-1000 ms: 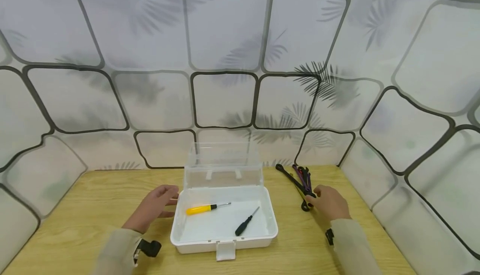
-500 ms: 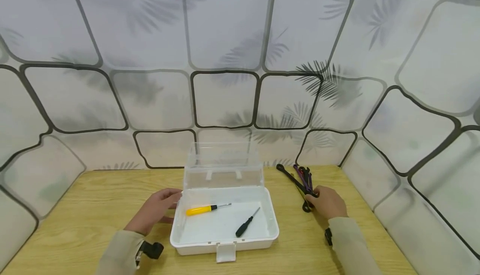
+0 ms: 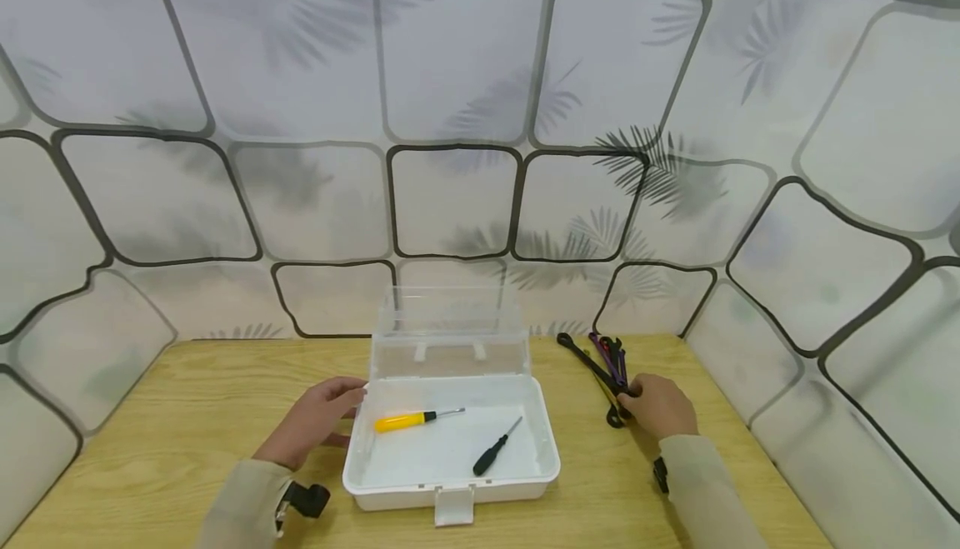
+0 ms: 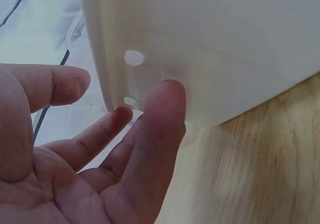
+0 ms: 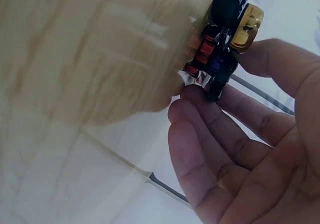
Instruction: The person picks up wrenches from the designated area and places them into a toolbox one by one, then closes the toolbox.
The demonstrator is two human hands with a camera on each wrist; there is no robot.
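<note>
"How's the left hand [image 3: 313, 418]?"

"Loosely spread, fingers merely touching the side of the white rectangular plastic box [image 3: 450, 453]."

"And the right hand [image 3: 662, 406]?"

"Fingers curled, pinching the near end of the black, purple and yellow metal wrenches [image 3: 588, 360] on the pale wooden surface [image 3: 600, 482], right of the box."

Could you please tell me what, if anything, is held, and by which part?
The right hand pinches wrenches by their near ends; the left hand touches the toolbox side.
</note>
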